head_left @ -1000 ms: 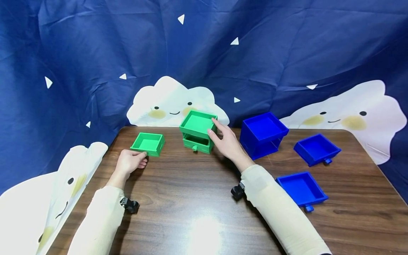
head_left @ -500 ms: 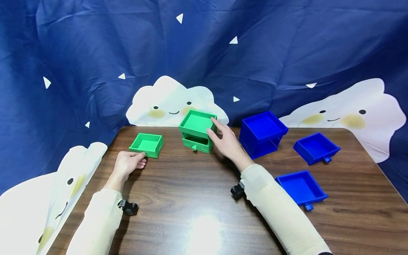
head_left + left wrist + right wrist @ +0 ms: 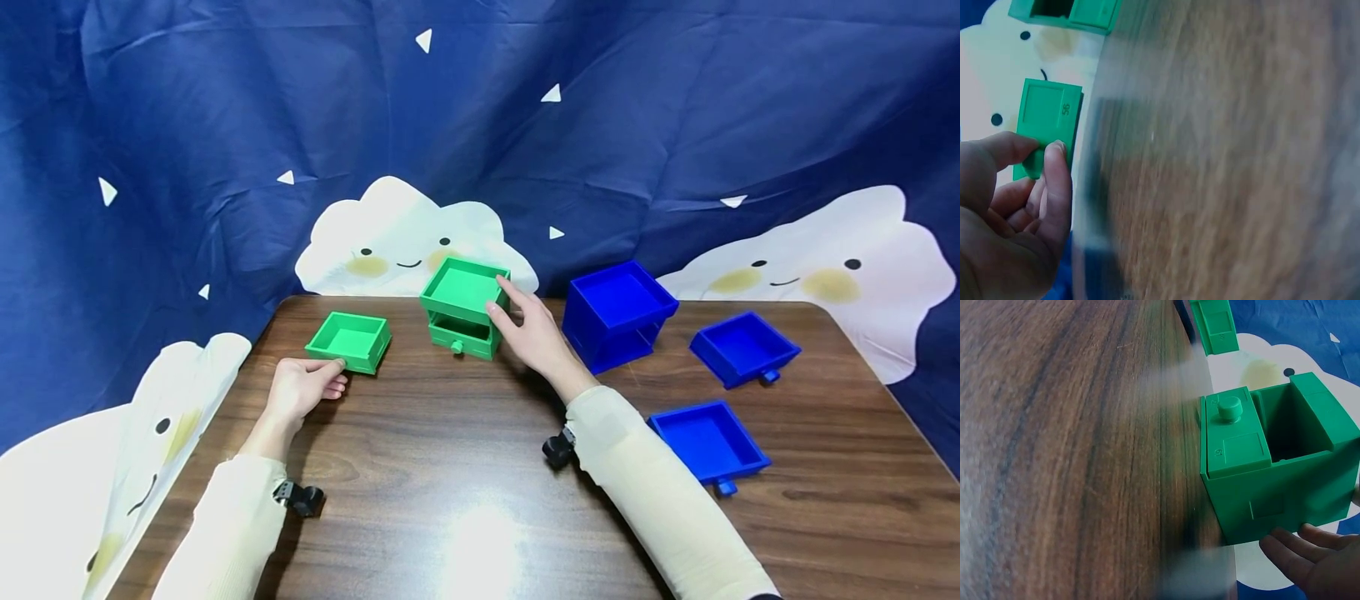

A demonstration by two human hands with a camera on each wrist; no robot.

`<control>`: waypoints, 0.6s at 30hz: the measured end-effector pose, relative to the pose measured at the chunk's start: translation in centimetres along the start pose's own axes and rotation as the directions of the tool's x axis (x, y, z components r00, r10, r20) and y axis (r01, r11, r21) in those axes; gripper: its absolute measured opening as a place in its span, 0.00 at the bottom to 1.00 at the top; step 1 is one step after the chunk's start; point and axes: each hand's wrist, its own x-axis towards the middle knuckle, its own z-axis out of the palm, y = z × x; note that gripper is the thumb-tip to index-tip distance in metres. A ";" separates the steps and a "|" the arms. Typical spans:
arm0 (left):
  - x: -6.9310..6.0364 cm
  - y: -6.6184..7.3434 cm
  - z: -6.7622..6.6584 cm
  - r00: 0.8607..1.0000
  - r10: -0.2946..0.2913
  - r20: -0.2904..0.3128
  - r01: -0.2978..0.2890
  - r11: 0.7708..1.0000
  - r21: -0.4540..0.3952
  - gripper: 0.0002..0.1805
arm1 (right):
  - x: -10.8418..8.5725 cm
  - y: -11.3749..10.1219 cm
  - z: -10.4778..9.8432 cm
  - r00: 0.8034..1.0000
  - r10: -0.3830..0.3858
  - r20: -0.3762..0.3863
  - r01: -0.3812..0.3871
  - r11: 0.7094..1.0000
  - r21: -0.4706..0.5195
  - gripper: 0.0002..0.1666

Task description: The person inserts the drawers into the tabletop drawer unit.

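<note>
A green drawer [image 3: 351, 340] lies toward the left back of the table, and my left hand [image 3: 302, 388] pinches its front knob between thumb and index finger. In the left wrist view the drawer's front [image 3: 1049, 106] shows a panel and small markings; whether it touches the table I cannot tell. My right hand [image 3: 534, 333] rests on the right side of a green cabinet [image 3: 459, 308], thumb and index finger at the top rim. The cabinet's lower slot contains a drawer with a round knob [image 3: 1229, 409]; its upper slot is bare.
Right of the green cabinet stands a blue cabinet [image 3: 618, 312] with an open front. Two blue drawers lie separately to its right, a farther blue drawer [image 3: 742, 350] and a nearer blue drawer [image 3: 708, 442]. Behind the wooden table [image 3: 420, 467] hangs a blue curtain [image 3: 480, 125].
The green drawer in my left hand has shifted slightly and turned a little, its front now nearer me. My right hand and the green cabinet stay in place.
</note>
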 end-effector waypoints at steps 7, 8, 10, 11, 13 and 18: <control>-1.1 0.7 0.6 1.000 0.015 -0.001 -0.015 1.000 -0.020 0.21 | 0.1 0.2 0.1 1.000 -0.003 -0.005 0.003 1.000 -0.003 0.38; -1.2 0.8 0.7 1.000 0.018 -0.001 -0.018 1.000 -0.023 0.21 | 0.1 0.2 0.1 1.000 -0.004 -0.005 0.004 1.000 -0.003 0.38; -1.4 1.0 0.9 1.000 0.024 -0.001 -0.024 0.999 -0.030 0.21 | 0.1 0.3 0.1 1.000 -0.005 -0.007 0.005 1.000 -0.003 0.39; -1.4 1.0 1.0 1.000 0.026 -0.001 -0.026 0.999 -0.032 0.21 | 0.1 0.3 0.1 1.000 -0.006 -0.009 0.006 1.000 -0.002 0.38; -1.6 1.2 1.2 1.000 0.030 -0.004 -0.030 0.999 -0.031 0.20 | 0.1 0.3 0.1 1.000 -0.007 -0.010 0.007 1.000 -0.001 0.38; -2.1 1.5 1.6 0.999 0.048 -0.002 -0.048 0.999 -0.018 0.19 | 0.1 0.3 0.1 1.000 -0.011 -0.012 0.011 1.000 -0.001 0.38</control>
